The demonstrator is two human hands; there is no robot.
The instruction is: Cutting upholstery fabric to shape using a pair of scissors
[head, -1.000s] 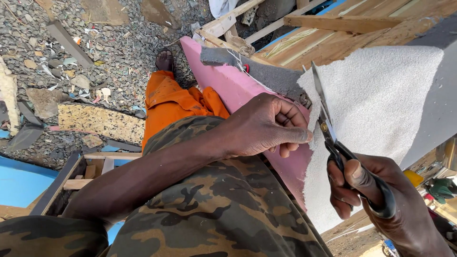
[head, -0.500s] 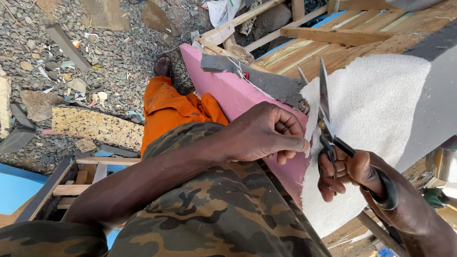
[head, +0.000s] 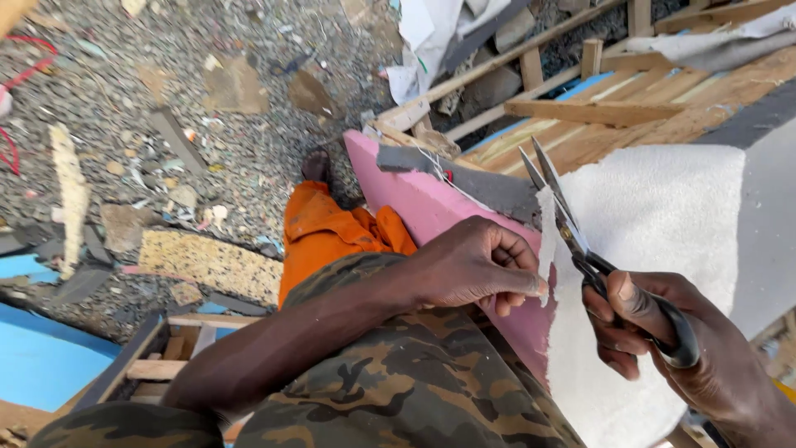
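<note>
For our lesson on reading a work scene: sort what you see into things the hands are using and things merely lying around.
In use:
- scissors, held in the right hand
- white foam sheet, its cut edge pinched by the left hand
- pink foam beneath it

Lying about:
- yellow foam scrap on the gravel
- loose wooden plank
- blue board

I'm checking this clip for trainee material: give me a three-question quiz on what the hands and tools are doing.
1. True or false: the scissors' blades are open.
2. Which of the hands pinches the cut edge of the white sheet? A left hand B right hand
3. What colour is the foam board under the white sheet?

Key: 1 true. 2 A. 3 pink.
</note>
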